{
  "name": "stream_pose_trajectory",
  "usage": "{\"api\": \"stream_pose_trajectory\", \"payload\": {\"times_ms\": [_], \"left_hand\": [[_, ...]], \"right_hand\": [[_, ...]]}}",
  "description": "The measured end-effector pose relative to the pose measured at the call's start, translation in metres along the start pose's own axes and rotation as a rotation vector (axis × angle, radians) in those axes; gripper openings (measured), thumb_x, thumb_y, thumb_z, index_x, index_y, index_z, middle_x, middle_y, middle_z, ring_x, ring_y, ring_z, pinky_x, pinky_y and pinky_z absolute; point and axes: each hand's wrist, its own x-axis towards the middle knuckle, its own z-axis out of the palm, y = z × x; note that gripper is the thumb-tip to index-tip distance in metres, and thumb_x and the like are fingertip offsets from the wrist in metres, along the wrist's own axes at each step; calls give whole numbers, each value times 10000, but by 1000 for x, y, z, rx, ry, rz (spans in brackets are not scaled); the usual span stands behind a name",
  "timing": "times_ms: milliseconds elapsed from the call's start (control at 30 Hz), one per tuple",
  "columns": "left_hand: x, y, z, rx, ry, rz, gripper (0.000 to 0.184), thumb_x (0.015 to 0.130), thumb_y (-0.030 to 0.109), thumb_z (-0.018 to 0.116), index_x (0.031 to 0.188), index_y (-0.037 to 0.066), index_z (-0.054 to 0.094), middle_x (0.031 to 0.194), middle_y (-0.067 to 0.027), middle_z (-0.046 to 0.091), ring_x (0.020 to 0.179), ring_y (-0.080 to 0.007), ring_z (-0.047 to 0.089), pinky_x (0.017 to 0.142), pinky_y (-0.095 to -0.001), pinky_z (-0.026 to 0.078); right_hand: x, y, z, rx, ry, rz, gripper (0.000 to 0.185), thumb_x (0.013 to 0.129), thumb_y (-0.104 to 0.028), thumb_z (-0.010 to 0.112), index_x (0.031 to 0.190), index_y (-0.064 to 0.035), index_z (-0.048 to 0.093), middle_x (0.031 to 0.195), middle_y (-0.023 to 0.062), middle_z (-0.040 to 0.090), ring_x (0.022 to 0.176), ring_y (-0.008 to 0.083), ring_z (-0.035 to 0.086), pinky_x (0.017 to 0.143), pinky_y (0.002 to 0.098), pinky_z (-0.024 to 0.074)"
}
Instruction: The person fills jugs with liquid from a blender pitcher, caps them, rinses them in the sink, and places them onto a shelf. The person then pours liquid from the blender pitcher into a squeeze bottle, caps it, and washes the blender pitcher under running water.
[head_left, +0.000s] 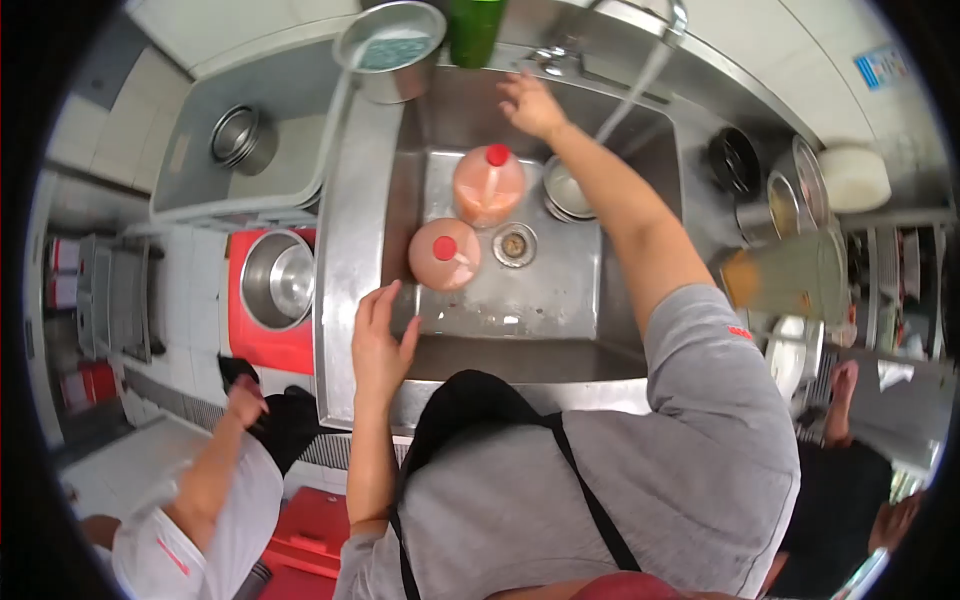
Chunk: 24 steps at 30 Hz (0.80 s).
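My right hand [532,103] reaches over the back of the sink [520,300] toward the faucet handle [553,62], fingers apart and holding nothing. A stream of water [637,88] falls from the spout [678,22] behind my right forearm. At the sink's front left edge, my left hand [382,345] is open with its fingers spread, close to a plastic jug [425,272] with a red cap. Another red-capped jug [478,200] of pinkish-orange liquid stands behind it. Metal bowls [567,190] beside the drain [514,245] are partly hidden by my arm.
A metal pot [395,85] and a green container [473,35] stand at the back. Left are a grey tub [300,150] holding metal containers and a steel pot [258,280] on a red surface. Co-workers stand at lower left [205,500] and right [835,500].
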Motion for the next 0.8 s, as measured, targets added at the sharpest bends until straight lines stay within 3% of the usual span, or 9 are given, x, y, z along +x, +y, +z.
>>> {"api": "stream_pose_trajectory", "payload": {"times_ms": [33,200,267,400,467,500,633,700,800], "left_hand": [[-3,-4,3,5,1,-26,462,676,66,648,1112,48,495,1016,-146,499,936,-302,502,802,-343,417],[3,1,22,-12,-151,-30,425,687,62,642,1090,49,510,1002,-141,503,928,-296,504,795,-344,413],[16,16,34,-64,-231,28,414,686,56,640,1081,48,516,993,-134,506,899,-271,522,753,-328,432],[64,41,63,-174,-358,197,382,692,55,632,1060,43,530,993,-124,519,865,-241,551,693,-298,452],[93,56,78,-212,-386,308,352,703,77,629,1043,41,542,987,-123,541,877,-236,558,699,-283,454],[107,63,84,-254,-370,353,338,711,99,629,1034,42,548,978,-126,554,890,-237,558,716,-279,451],[139,70,99,-476,-506,182,374,732,173,639,1048,0,539,986,-114,581,860,-165,562,747,-268,446],[124,57,92,-535,-481,103,375,729,170,647,1044,-3,540,972,-119,583,831,-156,563,728,-262,448],[92,33,83,-634,-467,25,379,720,160,662,1038,-7,543,940,-120,585,769,-136,561,683,-247,450]], "right_hand": [[-24,5,5,157,94,55,349,764,-297,529,1042,-89,574,1194,142,462,1133,323,409,956,391,336],[-77,52,-59,1127,-137,1083,184,793,-168,531,809,-3,610,699,122,596,640,230,601,534,400,503],[-70,79,-72,1353,-154,1003,136,784,-75,518,784,42,587,636,164,573,540,235,579,465,365,507],[-60,43,-173,1184,227,797,222,828,-162,471,958,4,541,879,126,598,854,239,594,671,386,501],[-89,43,-215,1366,434,176,295,835,-174,432,1058,5,502,976,130,564,967,209,532,722,357,446],[-95,42,-217,1391,400,154,295,835,-174,432,1058,5,502,976,130,564,967,209,532,722,357,446],[-79,30,-148,1171,488,610,339,853,-265,408,1093,-43,498,947,98,548,861,157,521,647,284,404],[-116,26,-87,1206,316,1049,237,848,-325,454,877,-112,556,744,34,549,609,168,498,506,330,404],[-201,-11,-6,1054,-294,1283,217,802,-313,531,908,-125,555,778,14,549,710,180,519,580,366,421]]}}
